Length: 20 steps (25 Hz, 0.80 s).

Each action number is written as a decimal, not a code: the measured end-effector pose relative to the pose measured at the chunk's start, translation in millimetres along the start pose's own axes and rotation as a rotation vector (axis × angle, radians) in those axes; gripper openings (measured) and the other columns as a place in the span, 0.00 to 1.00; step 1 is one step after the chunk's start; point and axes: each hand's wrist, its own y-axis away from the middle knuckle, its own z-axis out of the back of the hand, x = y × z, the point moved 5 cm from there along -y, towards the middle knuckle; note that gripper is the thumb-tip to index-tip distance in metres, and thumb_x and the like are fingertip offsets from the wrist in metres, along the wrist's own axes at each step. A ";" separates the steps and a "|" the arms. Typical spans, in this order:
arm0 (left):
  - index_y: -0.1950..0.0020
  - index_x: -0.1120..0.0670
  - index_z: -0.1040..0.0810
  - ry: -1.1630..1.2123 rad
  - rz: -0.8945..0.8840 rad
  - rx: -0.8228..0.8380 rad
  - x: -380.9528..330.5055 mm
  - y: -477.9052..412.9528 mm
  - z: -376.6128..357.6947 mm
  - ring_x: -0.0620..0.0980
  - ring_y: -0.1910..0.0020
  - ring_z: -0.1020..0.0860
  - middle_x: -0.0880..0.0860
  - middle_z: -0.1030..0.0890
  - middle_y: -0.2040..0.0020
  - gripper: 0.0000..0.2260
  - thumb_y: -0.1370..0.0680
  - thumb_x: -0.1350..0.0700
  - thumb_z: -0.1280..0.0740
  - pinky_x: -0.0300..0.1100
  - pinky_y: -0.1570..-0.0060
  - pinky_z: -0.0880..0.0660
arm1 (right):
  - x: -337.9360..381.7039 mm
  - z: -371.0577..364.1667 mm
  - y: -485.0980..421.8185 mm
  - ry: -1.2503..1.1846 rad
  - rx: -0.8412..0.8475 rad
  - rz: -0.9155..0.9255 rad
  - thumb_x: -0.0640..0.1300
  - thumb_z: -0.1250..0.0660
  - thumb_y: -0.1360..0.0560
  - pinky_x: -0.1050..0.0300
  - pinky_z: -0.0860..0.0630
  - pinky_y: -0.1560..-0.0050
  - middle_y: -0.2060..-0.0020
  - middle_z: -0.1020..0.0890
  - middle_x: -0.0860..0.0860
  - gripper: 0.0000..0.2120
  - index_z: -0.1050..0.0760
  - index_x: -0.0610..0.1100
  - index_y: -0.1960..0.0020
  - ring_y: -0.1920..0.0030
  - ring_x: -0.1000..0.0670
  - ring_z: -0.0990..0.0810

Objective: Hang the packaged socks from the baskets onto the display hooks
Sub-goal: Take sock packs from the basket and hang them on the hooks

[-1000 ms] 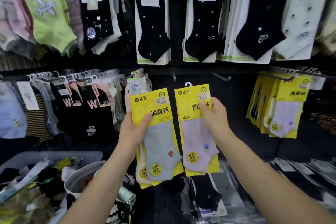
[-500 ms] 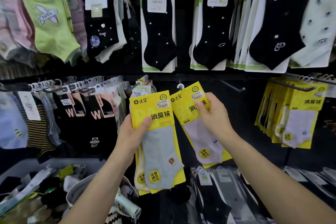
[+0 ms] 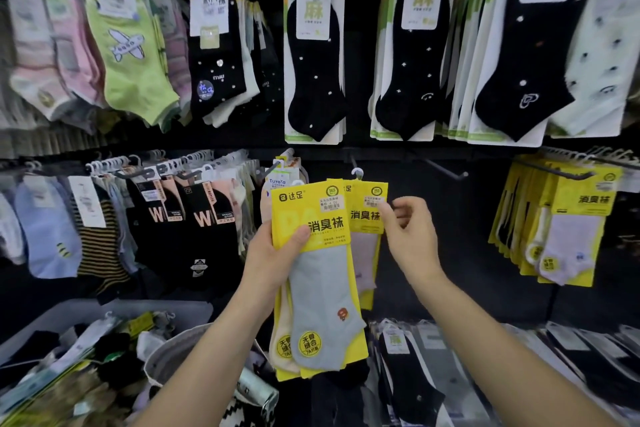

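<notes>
One grey-sock pack [image 3: 322, 305] in left hand [image 3: 273, 253], second pack [image 3: 367, 218] half hidden

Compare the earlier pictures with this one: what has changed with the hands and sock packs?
The right hand brought the lilac-sock pack upright and leftward, partly behind the stack of yellow packs in the left hand; now only its fingertips meet the pack's right edge, grip unclear. The left hand keeps gripping its stack.
</notes>
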 end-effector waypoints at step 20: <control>0.49 0.51 0.24 0.008 0.033 -0.041 6.3 -4.4 -3.4 0.45 0.58 0.17 0.49 0.16 0.54 0.04 0.21 0.55 0.38 0.37 0.61 0.21 | 10.5 26.0 -7.3 -0.164 0.058 -0.023 0.42 0.36 0.23 0.64 0.23 0.61 0.55 0.18 0.49 0.05 0.29 0.51 0.53 0.56 0.51 0.18</control>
